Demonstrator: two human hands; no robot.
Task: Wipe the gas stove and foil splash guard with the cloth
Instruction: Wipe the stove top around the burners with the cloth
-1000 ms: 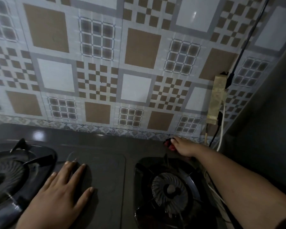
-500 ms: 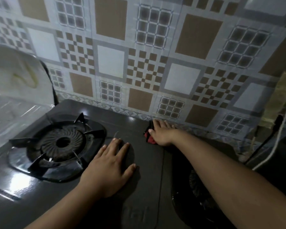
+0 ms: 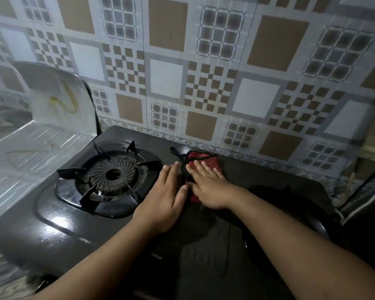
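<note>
Since half-second ago, red cloth [image 3: 204,162] slid toward stove middle, off back edge; right hand [image 3: 208,187] rode with it. Cloth now on gas stove [image 3: 52,230] top, right of left burner [image 3: 113,175], just short of tiled wall [image 3: 167,76]. Best practice: flat palm, even pressure, overlapping strokes, skirt burner grate. Right hand flat on cloth, fingers straight, pressing. Left hand [image 3: 165,200] splayed flat on stove, bracing, touching cloth edge. Foil splash guard [image 3: 41,131] left of burner, stained, unwiped yet.

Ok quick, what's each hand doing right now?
Left hand: open, fingers straight, flat on the stove, holding nothing.
Right hand: open, fingers straight, pressing the red cloth onto the stove.
</note>
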